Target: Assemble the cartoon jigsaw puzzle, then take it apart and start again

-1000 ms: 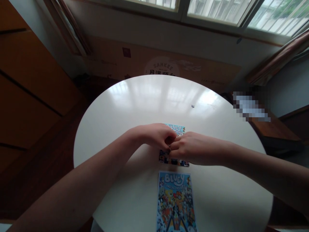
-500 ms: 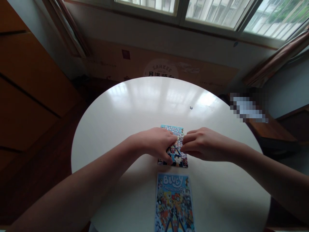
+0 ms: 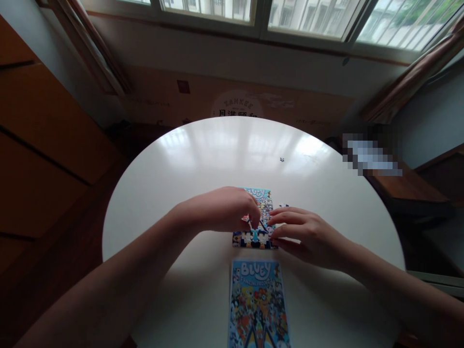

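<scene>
A colourful jigsaw puzzle (image 3: pixel 255 239) lies on the white round table (image 3: pixel 145 193), with pale gaps showing near its lower edge. Over its left and middle part is my left hand (image 3: pixel 232 210), fingers curled down and pinched together; what they hold, if anything, is hidden. My right hand (image 3: pixel 302 232) rests at the puzzle's right edge with its fingers spread apart and nothing in them. Just above those fingers lies a small puzzle piece (image 3: pixel 283 206). Nearer to me is a printed picture sheet (image 3: pixel 259 304) headed BLUEY.
Another small piece (image 3: pixel 282 159) lies farther back on the table. Beyond the table stand a wall with a printed cardboard panel (image 3: pixel 145 92) and windows (image 3: pixel 311 19). A brown wooden surface (image 3: pixel 402 186) is at the right, an orange-brown cabinet (image 3: pixel 47 111) at the left.
My left hand's fingers have curled downward over the puzzle. My right hand has moved slightly down and spread its fingers, and a piece beside it now shows. The view has shifted slightly.
</scene>
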A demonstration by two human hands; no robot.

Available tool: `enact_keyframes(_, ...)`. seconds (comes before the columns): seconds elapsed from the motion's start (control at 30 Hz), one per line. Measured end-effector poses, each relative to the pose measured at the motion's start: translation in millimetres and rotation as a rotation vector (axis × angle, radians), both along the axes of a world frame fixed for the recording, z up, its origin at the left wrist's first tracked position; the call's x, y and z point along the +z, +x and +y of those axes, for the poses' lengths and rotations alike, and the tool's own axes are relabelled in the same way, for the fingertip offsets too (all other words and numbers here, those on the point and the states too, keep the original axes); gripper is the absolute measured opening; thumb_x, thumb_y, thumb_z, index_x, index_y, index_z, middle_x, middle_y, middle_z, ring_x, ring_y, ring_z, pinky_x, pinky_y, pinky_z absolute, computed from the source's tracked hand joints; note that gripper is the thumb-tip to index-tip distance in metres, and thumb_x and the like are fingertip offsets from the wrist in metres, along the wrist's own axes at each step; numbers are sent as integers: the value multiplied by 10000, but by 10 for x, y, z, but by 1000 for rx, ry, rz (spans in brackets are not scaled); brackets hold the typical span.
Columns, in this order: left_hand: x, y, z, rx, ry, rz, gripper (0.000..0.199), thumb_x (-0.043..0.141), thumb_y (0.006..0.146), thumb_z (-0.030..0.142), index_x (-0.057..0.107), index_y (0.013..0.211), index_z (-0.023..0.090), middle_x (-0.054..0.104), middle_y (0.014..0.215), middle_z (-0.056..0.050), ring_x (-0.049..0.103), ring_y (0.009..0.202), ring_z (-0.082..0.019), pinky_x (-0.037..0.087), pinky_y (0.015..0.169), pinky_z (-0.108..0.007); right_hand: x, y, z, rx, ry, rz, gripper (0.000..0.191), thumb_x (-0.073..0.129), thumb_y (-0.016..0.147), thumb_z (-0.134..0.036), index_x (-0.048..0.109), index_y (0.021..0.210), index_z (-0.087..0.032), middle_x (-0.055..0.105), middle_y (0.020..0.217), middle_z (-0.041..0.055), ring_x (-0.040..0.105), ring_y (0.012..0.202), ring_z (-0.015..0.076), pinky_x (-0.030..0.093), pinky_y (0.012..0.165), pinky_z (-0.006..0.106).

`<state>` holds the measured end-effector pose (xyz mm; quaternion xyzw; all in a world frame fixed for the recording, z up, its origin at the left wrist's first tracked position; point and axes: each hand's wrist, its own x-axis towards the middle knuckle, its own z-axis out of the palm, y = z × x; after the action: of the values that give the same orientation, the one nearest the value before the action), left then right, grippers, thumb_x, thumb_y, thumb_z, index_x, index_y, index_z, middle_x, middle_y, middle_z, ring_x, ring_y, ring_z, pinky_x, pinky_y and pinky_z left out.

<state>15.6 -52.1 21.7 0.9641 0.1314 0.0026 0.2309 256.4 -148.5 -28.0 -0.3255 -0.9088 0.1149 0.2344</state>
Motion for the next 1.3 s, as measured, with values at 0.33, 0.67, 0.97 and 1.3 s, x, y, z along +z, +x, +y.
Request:
enact_keyframes(0.33,14,18,-14,25,73,-35,218,677,833,97,773,935,263,760,962,15,679,813,-127,465,698,-231,-211,68,93,82,77,80,116,699,894,-288,669,971,-207,677,1174,36,610,1170,191,535,1031,381)
enact_keyframes(0.67,152,53,10,93,150,105,196,726,800,119,784,920,262,758,912,3,668,790,-139,452,671,-243,-218,68,109,72,66,112,171,674,909,-285,680,1063,-211,689,1148,47,631,1111,171,557,968,352)
enact_keyframes(0.97,-102,-117,-72,94,129,-70,196,654,832,102,769,898,246,746,907,-11,672,802,-145,478,701,-257,-227,36,103,52,57,96,194,630,933,-271,688,1103,-197,684,1139,79,628,1060,191,565,900,369)
enact_keyframes(1.3,-213,-130,-99,109,107,-81,139,645,853,147,758,882,223,748,903,-26,669,839,-167,482,737,-278,-205,-22,89,20,16,39,232,583,953,-253,683,1156,-197,684,1127,67,615,1040,179,541,926,364)
